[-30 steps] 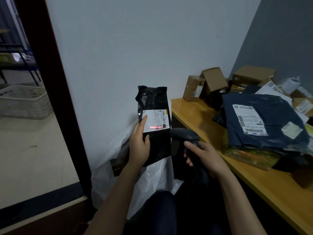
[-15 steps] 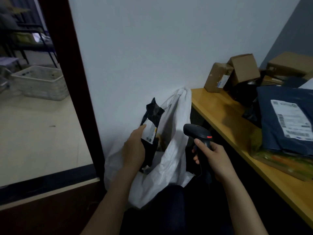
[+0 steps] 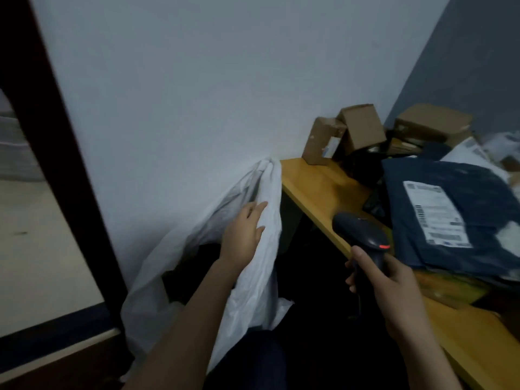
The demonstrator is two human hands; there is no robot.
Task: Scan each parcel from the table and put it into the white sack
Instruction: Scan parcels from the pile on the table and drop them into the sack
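- Dark-brown door frame (image 3: 56,164) is running down the left edge, with pale floor showing beyond it.
- White sack (image 3: 253,277) is slumping against the wall, just beside the end of the table, with its mouth gaping open.
- Inside that mouth a dark shape (image 3: 191,266) is lying. It is too dim to tell whether it is the black parcel that was being lowered in half a second ago.
- Left hand (image 3: 244,235) is no longer carrying the black parcel. It is now lying with nearly straight fingers against the sack's right-hand fold, gripping nothing.
- Wooden table (image 3: 309,187) is stretching away to the right, its near corner touching the sack.
- Cardboard boxes (image 3: 360,128) are leaning together at the back of the table against the wall, as before.
- Barcode scanner (image 3: 363,232) is sticking up over the table's front edge with a red mark glowing at its rear.
- Right hand (image 3: 388,282) is still wrapping its fingers round the scanner's handle.
- Navy parcel (image 3: 450,215) is lying label-up on top of the pile on the table, in the same spot as earlier and not touched by either hand.
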